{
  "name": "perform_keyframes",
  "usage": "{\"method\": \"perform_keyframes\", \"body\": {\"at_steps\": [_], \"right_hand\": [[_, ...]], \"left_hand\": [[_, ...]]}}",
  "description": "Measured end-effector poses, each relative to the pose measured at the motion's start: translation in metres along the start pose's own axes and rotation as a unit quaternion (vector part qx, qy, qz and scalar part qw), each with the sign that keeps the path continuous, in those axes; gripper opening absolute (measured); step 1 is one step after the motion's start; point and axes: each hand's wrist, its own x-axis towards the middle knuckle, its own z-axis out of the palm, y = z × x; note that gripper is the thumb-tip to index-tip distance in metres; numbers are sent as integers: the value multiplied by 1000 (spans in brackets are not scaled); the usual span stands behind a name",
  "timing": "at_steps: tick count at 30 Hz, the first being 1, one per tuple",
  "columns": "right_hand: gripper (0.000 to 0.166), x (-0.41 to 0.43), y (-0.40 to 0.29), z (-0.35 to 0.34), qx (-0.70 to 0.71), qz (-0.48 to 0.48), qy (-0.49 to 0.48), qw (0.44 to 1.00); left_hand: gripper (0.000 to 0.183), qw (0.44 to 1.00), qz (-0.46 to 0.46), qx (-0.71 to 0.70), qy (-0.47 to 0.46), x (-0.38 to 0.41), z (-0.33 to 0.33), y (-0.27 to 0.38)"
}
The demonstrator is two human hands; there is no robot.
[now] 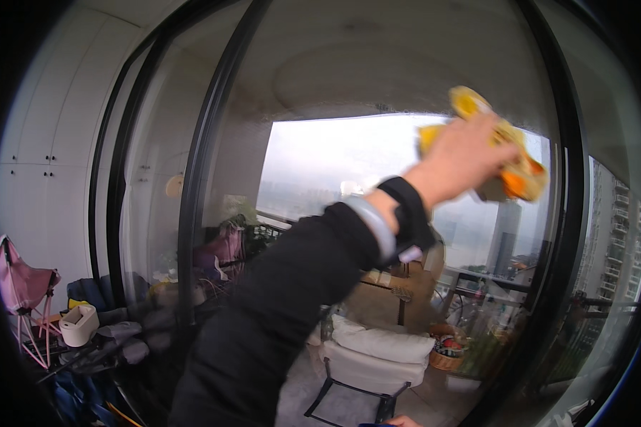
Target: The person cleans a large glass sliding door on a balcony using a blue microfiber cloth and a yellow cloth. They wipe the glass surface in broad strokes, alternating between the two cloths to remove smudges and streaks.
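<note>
My left arm, in a black sleeve, stretches up and to the right across a large glass pane [320, 176]. At its end my left hand [459, 155] grips a crumpled yellow and orange cloth [523, 179] against or just before the glass; which of the two I cannot tell. The hand and cloth are slightly blurred. A pale bangle [373, 227] and a black wrist strap [406, 208] circle the wrist. Only a sliver of my right hand [404, 421] shows at the bottom edge, beside a dark blue thing [376, 425]; its grip is hidden.
Black frames [205, 160] bound the pane. At left are white cabinets [48, 117], a pink folding chair [26, 277], a cream container [80, 325] and dark bags. A white cushioned chair [374, 357] and a wicker basket [446, 360] show in the glass; reflected or behind it, I cannot tell.
</note>
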Motion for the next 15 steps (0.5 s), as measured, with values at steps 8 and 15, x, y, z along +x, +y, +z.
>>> {"method": "perform_keyframes", "body": {"at_steps": [8,15], "right_hand": [[5,-15,-8,-27,23,14,131,991],[3,-20,-24,-20,-28,4,160,987]], "left_hand": [[39,909,-302,284,31,-174,-164,-198],[28,810,-522,249,97,-240,-208,-190]]}}
